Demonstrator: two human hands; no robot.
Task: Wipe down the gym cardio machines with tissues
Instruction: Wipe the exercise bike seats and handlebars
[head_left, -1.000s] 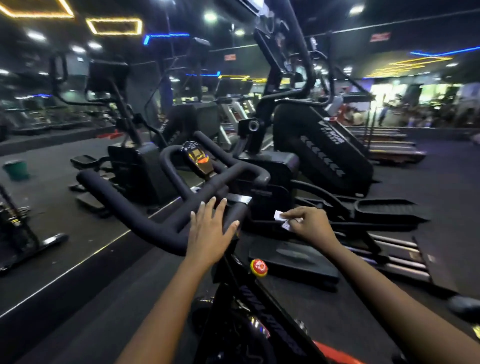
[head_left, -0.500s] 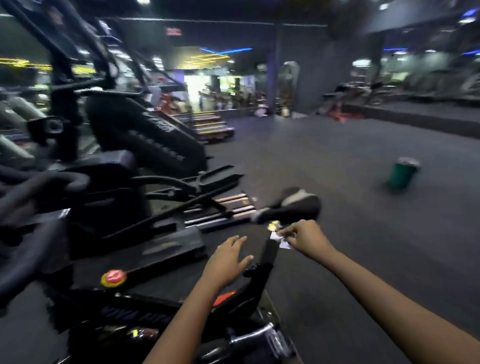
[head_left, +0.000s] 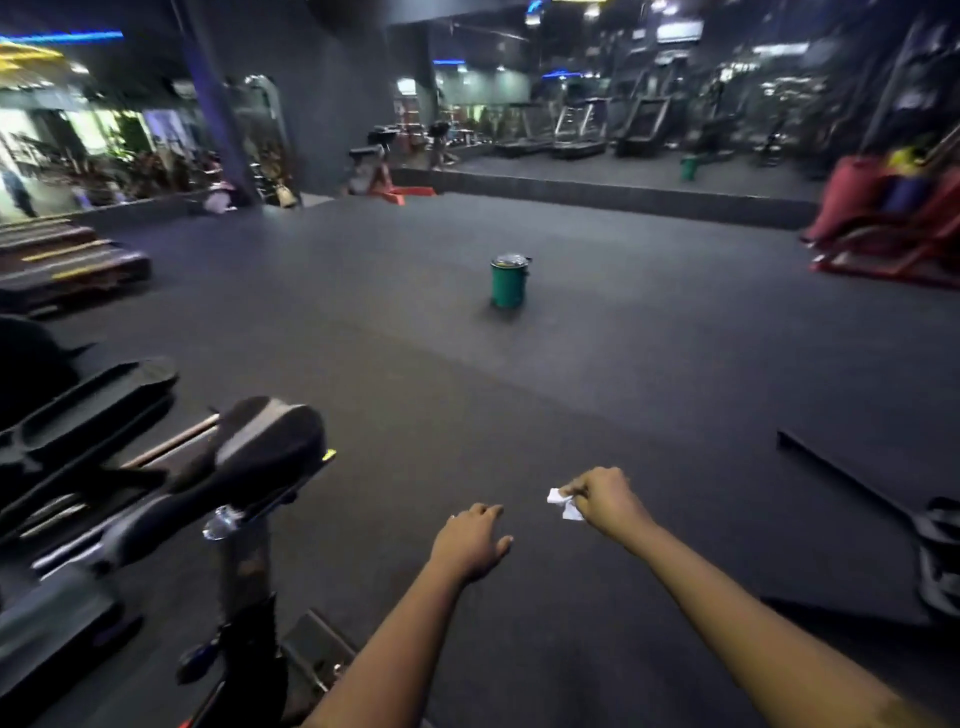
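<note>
White crumpled tissue (head_left: 563, 504) was pinched in the right hand (head_left: 605, 501), low at five o'clock; the left hand (head_left: 470, 543) hung relaxed, empty. No wiping was under way; next probably called for carrying it to the green bin (head_left: 508, 283) at twelve o'clock.

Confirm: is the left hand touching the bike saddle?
Apart. Head view: the left hand hangs open over bare floor, with a clear strip of floor between it and the bike saddle to its left.
</note>
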